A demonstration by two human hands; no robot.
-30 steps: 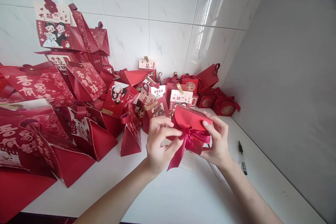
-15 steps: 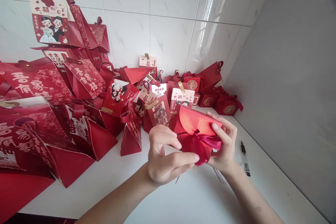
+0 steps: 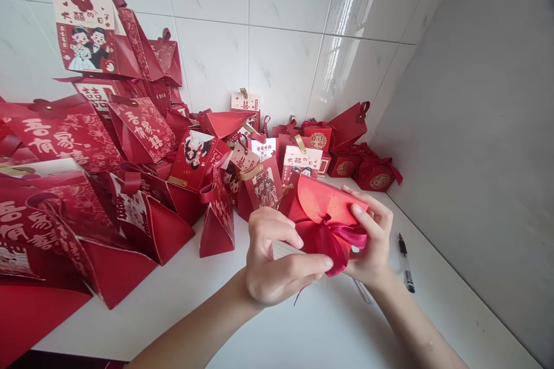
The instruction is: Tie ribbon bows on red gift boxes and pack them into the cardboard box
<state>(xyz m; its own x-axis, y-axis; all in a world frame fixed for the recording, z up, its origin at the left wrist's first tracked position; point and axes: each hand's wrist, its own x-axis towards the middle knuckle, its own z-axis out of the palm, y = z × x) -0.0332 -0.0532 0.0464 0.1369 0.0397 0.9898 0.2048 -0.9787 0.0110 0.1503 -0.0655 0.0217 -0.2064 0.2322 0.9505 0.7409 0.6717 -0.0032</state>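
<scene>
My right hand (image 3: 372, 236) grips a red gift box (image 3: 329, 202) by its right side, thumb in front and fingers behind. The box is tilted, and its rounded flaps meet at the front. A dark red satin ribbon (image 3: 340, 248) is tied there in a bow. My left hand (image 3: 274, 256) is at the lower left of the box, with one fingertip pressed on the ribbon's lower loop and another finger curled near the box. A pale lined piece (image 3: 283, 249), perhaps paper, shows behind my left fingers; most of it is hidden.
Several red wedding favor boxes (image 3: 142, 130) are piled on the left of the white table (image 3: 177, 300). Smaller red boxes (image 3: 381, 173) stand along the tiled wall (image 3: 208, 52). A black pen (image 3: 407, 262) lies to the right, beside the grey wall (image 3: 485, 144).
Almost nothing differs. Both hands and the box appear slightly further right, as does the whole scene, and my left fingertip stays on the ribbon.
</scene>
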